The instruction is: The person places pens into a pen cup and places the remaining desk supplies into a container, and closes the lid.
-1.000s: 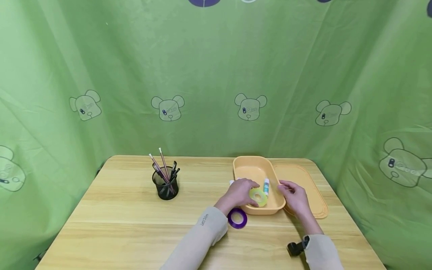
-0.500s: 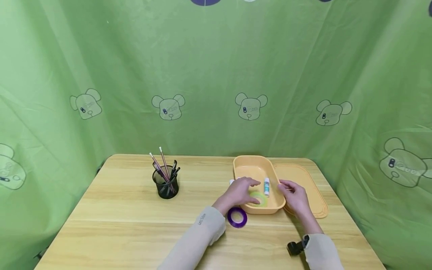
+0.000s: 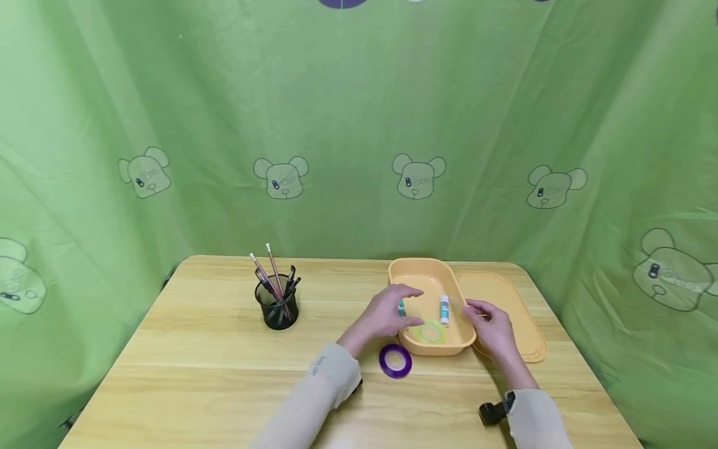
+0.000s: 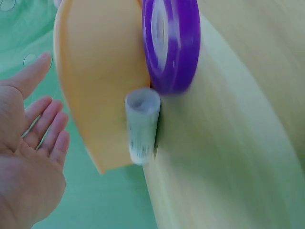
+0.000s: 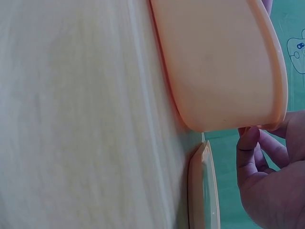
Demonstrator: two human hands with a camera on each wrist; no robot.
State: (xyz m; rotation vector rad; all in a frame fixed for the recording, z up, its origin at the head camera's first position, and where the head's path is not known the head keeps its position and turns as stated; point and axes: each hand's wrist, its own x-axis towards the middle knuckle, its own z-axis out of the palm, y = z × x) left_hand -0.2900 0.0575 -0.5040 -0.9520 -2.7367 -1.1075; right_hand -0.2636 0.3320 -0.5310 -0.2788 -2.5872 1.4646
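Note:
An orange plastic box [image 3: 424, 266] stands at the right of the table. My right hand [image 3: 491, 325] pinches its right rim; in the right wrist view the thumb and fingers [image 5: 249, 140] meet at the edge. Over the left wall is my left hand [image 3: 383, 312], thumb and fingers spread apart, holding nothing. A yellow tape roll [image 3: 430, 332] lies flat inside the box, with a glue stick [image 3: 444, 310] beside it. Another glue stick [image 3: 401, 307] shows in part behind the left hand. Outside the box, the left wrist view has an upright glue stick [image 4: 143, 129] against the wall.
A purple tape roll [image 3: 395, 361] lies on the table just in front of the box. The orange lid [image 3: 507, 299] is at the box's right. Farther left stands a black mesh pen holder [image 3: 277, 312] with pencils and pens. A green curtain [image 3: 348, 125] hangs behind.
The left hand has let go of the yellow tape roll, which now lies flat in the box. That hand has drawn back leftward, out over the rim. The right hand keeps its place.

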